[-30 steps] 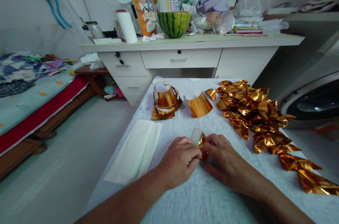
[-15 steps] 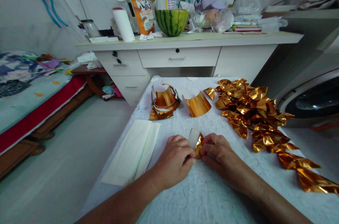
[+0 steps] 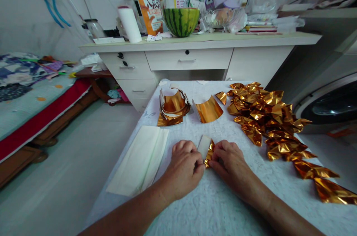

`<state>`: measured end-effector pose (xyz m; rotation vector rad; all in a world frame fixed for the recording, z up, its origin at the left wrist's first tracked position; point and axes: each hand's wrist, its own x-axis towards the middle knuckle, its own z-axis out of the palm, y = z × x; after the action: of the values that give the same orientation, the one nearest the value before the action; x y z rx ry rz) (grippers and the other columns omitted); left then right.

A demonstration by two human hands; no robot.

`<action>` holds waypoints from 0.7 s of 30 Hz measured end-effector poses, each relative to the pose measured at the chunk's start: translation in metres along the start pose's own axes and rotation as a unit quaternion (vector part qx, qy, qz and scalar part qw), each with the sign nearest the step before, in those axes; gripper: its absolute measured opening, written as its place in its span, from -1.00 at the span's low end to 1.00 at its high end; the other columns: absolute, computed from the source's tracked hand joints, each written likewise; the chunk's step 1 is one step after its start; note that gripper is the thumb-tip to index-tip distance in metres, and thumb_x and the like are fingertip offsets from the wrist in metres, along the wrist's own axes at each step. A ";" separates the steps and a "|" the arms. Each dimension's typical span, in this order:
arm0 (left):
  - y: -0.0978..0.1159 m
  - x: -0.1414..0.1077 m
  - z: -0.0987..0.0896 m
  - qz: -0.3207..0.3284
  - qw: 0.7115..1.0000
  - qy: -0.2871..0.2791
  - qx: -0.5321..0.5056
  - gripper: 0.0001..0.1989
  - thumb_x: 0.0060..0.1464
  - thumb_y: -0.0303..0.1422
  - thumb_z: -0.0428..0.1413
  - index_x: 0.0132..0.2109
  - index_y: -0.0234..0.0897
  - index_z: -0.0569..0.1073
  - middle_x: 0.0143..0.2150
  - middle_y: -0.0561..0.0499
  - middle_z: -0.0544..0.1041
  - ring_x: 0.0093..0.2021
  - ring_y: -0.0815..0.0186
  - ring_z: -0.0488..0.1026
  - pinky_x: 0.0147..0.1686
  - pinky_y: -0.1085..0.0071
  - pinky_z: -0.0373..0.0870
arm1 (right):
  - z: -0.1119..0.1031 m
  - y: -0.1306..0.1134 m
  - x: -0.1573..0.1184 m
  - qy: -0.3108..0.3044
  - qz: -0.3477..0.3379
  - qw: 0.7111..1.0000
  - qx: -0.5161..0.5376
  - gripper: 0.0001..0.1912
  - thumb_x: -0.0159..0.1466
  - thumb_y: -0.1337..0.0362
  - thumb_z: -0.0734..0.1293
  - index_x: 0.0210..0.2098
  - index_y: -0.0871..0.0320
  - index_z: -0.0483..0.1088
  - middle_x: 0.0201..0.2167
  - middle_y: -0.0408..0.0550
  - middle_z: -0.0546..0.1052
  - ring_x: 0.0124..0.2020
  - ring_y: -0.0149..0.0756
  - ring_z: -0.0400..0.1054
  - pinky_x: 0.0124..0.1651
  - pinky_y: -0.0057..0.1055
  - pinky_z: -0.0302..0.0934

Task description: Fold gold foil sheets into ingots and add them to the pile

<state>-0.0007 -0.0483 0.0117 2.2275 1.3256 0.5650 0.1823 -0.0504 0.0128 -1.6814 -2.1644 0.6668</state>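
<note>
Between my hands lies a small piece of gold foil paper (image 3: pixel 209 153), partly folded, with its pale underside showing on the left. My left hand (image 3: pixel 186 167) pinches its lower left edge, fingers curled. Closed on the foil's right edge, my right hand (image 3: pixel 230 159) presses near the table surface. The fingertips of both hands are partly hidden. Beyond them a curved gold sheet (image 3: pixel 209 109) lies by itself, and left of it sits a curled stack of gold foil sheets (image 3: pixel 174 106). To the right spreads a heap of folded gold foil pieces (image 3: pixel 259 107).
A flat pale paper packet (image 3: pixel 138 161) lies left of my left forearm on the cloth-covered table (image 3: pixel 178 213). Behind stands a white desk (image 3: pixel 189 59) bearing a watermelon half (image 3: pixel 181 22) and an orange snack bag (image 3: pixel 150 5). A washing machine (image 3: pixel 331 98) is at right, a bed (image 3: pixel 41 98) at left.
Both hands have shifted only slightly at the small foil paper, and my right fingers lie lower against its edge. The view has moved a little; the other things stay in place.
</note>
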 end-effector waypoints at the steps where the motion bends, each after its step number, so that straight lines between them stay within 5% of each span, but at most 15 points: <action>1: 0.000 0.000 0.000 -0.005 1.000 0.000 -0.002 -0.91 0.01 -0.47 0.16 -0.42 -0.24 0.42 -0.25 0.02 0.39 -0.10 0.20 0.27 -0.06 0.18 0.19 | 0.001 0.000 0.000 0.000 -0.002 1.000 0.000 -0.90 0.19 0.38 0.37 -0.47 0.13 0.43 -0.25 -0.01 0.44 -0.18 -0.13 0.25 -0.14 -0.16 0.17; 21: 0.001 0.003 -0.001 -0.059 0.996 0.012 -0.066 -0.92 -0.03 -0.47 0.18 -0.41 -0.19 0.49 -0.27 0.05 0.39 -0.10 0.19 0.28 -0.06 0.17 0.20 | 0.003 0.003 -0.003 0.020 -0.030 0.999 0.006 -0.88 0.19 0.37 0.35 -0.48 0.12 0.39 -0.27 -0.02 0.43 -0.21 -0.16 0.25 -0.17 -0.17 0.18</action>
<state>0.0006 -0.0453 0.0132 2.0275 1.3815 0.6186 0.1839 -0.0528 0.0092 -1.6022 -2.1696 0.6228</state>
